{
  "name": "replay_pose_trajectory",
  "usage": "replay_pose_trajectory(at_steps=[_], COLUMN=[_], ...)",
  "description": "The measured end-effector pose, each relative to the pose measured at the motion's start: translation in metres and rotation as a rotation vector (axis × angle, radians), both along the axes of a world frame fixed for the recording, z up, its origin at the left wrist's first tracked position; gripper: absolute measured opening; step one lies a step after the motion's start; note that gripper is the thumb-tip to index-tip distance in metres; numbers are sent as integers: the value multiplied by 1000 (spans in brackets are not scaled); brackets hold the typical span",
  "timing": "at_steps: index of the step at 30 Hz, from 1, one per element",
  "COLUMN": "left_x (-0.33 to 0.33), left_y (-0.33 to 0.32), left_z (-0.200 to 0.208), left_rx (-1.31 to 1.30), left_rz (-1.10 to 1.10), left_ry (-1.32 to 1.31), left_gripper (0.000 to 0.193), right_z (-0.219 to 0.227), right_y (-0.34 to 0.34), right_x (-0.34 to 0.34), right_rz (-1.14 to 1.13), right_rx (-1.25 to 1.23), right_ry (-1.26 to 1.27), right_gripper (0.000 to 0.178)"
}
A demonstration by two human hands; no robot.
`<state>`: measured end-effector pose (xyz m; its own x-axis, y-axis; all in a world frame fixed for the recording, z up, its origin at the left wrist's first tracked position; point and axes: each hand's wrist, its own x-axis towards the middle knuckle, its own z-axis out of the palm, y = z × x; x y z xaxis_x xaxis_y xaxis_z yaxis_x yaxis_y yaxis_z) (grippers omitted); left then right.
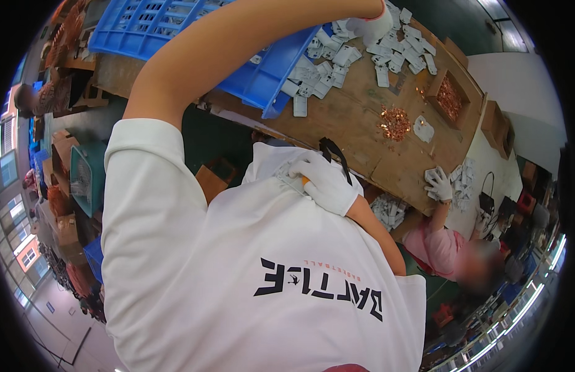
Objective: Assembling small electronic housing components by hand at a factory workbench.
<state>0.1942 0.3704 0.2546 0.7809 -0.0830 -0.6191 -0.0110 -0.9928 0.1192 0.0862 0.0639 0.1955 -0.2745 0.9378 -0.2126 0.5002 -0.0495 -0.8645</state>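
My left arm stretches across the top of the view, and its white-gloved hand [372, 29] reaches among a spread of white plastic plates [324, 77] on the table. Its fingertips are partly hidden, so the grip is unclear. Close against my white shirt, my right hand [327, 183], also gloved, is closed around what looks like a whitish plastic piece [291, 182]. A small orange bit [305, 180] shows beside its fingers; its kind I cannot make out. A black strap [337, 155] lies just beyond this hand.
A blue plastic crate [253, 84] with white parts overhangs the wooden table's [355, 133] near edge. Loose copper pieces [394, 124] lie near a white plate [424, 129] and a wooden box [466, 102] of copper pieces. At right, a co-worker's gloved hand [437, 184] holds a white part.
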Motion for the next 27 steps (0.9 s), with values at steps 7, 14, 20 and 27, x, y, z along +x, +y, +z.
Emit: replay_pose_trajectory(at_steps=[7, 14, 20, 27], left_x=[2, 8, 0, -1], left_y=[2, -11, -3, -6], left_z=[1, -6, -3, 0], left_rx=[-3, 96, -46, -85], left_rz=[29, -21, -5, -48], left_ry=[2, -29, -71, -56], left_gripper=[42, 36, 38, 36], right_z=[6, -1, 1, -4], right_y=[8, 8, 14, 10], right_x=[3, 5, 3, 1], right_rz=[82, 133, 204, 185], right_rx=[-21, -13, -46, -33], right_ry=[6, 70, 24, 23], right_gripper=[35, 36, 36, 28])
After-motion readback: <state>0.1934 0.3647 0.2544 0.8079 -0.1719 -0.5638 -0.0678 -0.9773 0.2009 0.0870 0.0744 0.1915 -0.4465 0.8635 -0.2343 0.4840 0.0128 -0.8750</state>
